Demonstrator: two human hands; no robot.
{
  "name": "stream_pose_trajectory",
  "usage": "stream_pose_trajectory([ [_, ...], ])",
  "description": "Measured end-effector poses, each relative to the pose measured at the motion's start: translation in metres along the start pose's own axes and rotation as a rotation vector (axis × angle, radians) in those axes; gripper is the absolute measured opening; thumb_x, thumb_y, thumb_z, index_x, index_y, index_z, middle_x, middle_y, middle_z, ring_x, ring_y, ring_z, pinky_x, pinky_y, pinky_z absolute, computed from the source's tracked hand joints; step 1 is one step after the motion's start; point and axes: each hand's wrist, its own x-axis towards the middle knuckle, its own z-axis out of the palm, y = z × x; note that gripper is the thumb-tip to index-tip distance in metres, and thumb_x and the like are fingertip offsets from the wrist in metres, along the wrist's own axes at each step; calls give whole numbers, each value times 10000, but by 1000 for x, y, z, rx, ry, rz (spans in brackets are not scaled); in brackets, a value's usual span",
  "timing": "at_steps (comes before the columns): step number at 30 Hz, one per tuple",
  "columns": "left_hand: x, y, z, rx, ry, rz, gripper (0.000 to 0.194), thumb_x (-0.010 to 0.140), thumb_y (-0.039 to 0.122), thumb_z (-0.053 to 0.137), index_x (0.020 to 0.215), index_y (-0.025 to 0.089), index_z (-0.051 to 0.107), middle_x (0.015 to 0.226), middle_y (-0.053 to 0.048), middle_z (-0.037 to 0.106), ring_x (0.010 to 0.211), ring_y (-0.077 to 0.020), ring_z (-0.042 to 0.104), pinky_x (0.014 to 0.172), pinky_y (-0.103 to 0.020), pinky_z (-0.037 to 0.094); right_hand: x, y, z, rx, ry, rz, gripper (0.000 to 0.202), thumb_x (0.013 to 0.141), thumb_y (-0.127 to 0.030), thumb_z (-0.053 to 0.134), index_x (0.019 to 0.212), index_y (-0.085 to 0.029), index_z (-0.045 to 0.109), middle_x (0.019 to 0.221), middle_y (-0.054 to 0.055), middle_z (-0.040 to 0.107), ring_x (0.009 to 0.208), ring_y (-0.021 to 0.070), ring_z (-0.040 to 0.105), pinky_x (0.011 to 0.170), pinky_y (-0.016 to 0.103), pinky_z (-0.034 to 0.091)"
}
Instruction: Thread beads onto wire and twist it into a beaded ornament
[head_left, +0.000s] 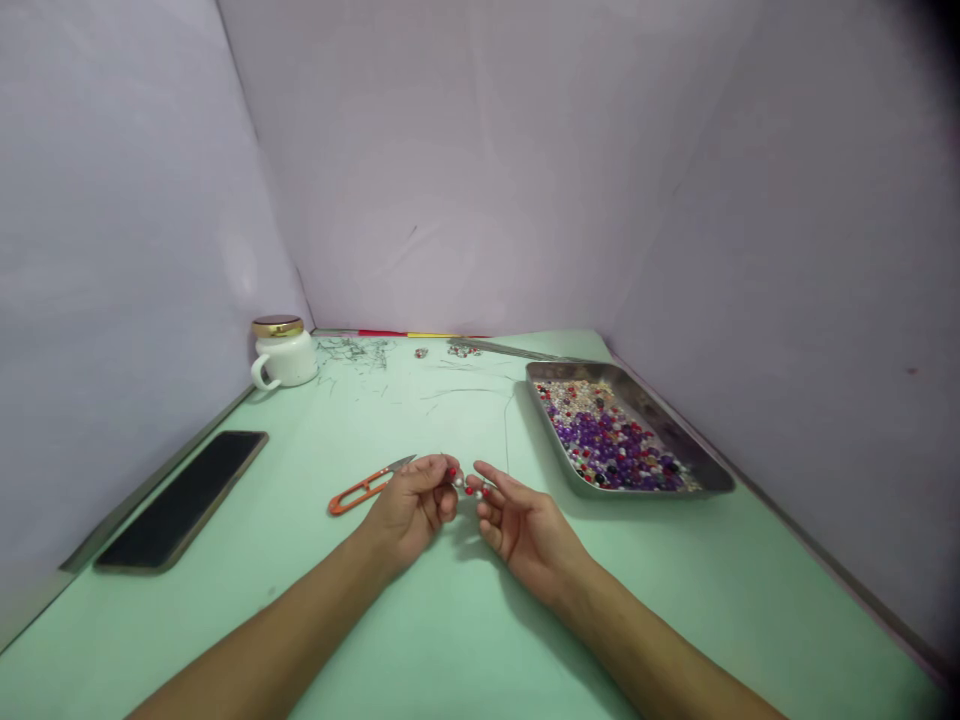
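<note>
Between my two hands runs a short string of red and white beads [469,490], held a little above the green tabletop. My left hand [417,505] pinches its left end between thumb and forefinger, the other fingers curled. At the right end, my right hand [525,520] has thumb and forefinger closed on the beads. A thin dark thread or wire [506,440] rises from near the right fingertips. Just left of my left hand lie orange-handled thread snips [360,492], their blades pointing toward the hand and partly behind it.
A metal tray [645,400] of mixed beads stands at the right. On the left are a black phone [184,500] and a white lidded mug [289,358]. Wire scraps [352,352], small beaded pieces [463,350] and long thin rods [517,350] lie by the back wall.
</note>
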Motion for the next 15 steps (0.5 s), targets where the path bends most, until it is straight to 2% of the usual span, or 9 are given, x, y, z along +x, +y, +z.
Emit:
stream_pose_trajectory([
  [4,0,0,0,28,-9,18,121,690,230,606,678,110,590,607,-8,556,402,-48,454,398,-168,345,-1,1,0,-127,4,-52,262,722,-222,591,975,-158,567,913,57,618,670,118,593,514,197,485],
  [7,-1,1,1,60,-4,53,120,685,233,610,676,114,596,586,0,550,401,-52,454,405,-175,337,-1,0,-1,-363,64,-193,294,683,-303,632,946,-179,591,983,58,593,822,154,556,592,229,475],
  [11,-7,4,7,276,-12,135,160,698,261,603,654,107,605,528,-4,538,410,-61,448,421,-182,322,-1,-4,-5,-720,74,-434,246,685,-351,613,850,-171,641,845,38,605,729,142,507,538,214,405],
  [15,-14,7,13,486,-36,172,181,689,288,609,637,115,615,505,-2,534,418,-69,440,451,-199,325,-4,-5,-5,-864,-34,-486,221,708,-340,587,809,-158,659,721,28,611,630,123,481,526,221,355],
])
